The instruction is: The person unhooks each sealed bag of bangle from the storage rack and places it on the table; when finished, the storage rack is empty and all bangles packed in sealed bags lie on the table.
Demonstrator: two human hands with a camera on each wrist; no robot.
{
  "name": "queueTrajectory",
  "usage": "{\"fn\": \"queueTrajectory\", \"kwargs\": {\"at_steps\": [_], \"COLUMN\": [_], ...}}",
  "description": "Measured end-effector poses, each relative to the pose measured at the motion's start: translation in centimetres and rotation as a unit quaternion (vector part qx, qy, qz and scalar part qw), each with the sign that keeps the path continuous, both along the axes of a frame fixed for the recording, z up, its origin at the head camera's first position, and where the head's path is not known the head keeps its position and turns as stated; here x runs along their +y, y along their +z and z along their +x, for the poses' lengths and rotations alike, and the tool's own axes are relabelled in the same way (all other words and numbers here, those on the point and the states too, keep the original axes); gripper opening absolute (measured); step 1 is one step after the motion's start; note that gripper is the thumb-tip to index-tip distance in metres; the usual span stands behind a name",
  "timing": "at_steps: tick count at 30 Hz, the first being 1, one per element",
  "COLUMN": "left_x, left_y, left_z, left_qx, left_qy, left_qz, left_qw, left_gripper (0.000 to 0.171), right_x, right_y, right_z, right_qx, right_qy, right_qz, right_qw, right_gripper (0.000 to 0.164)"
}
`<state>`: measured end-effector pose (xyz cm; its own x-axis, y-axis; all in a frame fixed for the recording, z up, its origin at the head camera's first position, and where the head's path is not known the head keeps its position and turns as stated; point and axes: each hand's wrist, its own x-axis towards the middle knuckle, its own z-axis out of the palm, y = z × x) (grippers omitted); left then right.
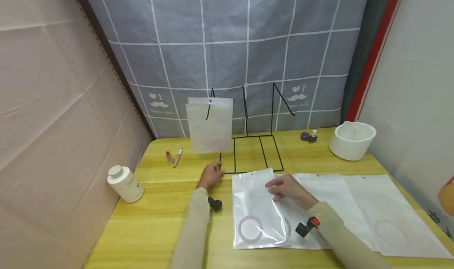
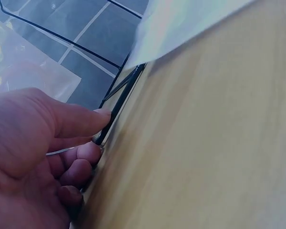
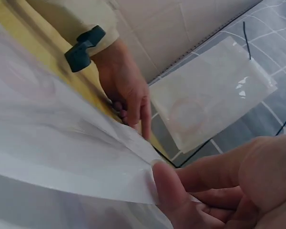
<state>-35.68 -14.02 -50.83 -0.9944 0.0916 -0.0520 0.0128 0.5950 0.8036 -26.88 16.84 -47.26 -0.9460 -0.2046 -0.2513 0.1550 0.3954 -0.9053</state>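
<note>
My left hand (image 1: 211, 175) pinches the front left corner of a black wire rack (image 1: 272, 111) between thumb and fingers; the left wrist view shows the thumb on its base wire (image 2: 126, 93). Several hooks rise from the rack's back. From the left hook hangs a translucent white bag (image 1: 209, 127), with a faint ring showing through it in the right wrist view. Near the top edge of another plastic bag (image 1: 250, 206), my right hand (image 1: 291, 190) pinches the film between thumb and fingers. A pale pink ring (image 1: 242, 234) lies inside that bag, low down.
More white bags (image 1: 372, 206) overlap along the table's right side. A white bottle (image 1: 125, 184) stands at the left edge, with two small cosmetic tubes (image 1: 178, 157) behind it. At the back right are a purple-lidded jar (image 1: 304, 136), a small dark bottle (image 1: 312, 138) and a white tub (image 1: 352, 146).
</note>
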Motion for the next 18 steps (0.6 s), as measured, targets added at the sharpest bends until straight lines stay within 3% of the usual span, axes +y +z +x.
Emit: {"fn": "queueTrajectory", "kwargs": {"at_steps": [3, 10, 18], "left_x": [0.1, 0.2, 0.1], "left_y": [0.1, 0.2, 0.1], "left_z": [-0.1, 0.0, -0.2], "left_qx": [0.005, -0.011, -0.013], "left_qy": [0.0, 0.007, 0.02], "left_qz": [-0.001, 0.003, -0.001], "left_qw": [1.0, 0.9999, 0.9997], "left_gripper": [0.051, 0.051, 0.051], "right_x": [-1.4, -4.4, -6.4], "right_y": [-1.2, -2.0, -2.3], "right_z": [-0.2, -0.4, -0.6], "right_qx": [0.003, -0.007, -0.017], "right_qy": [0.018, 0.048, 0.004], "right_qz": [0.01, -0.01, -0.037], "right_qw": [1.0, 0.999, 0.999], "right_gripper": [0.024, 0.02, 0.021]}}
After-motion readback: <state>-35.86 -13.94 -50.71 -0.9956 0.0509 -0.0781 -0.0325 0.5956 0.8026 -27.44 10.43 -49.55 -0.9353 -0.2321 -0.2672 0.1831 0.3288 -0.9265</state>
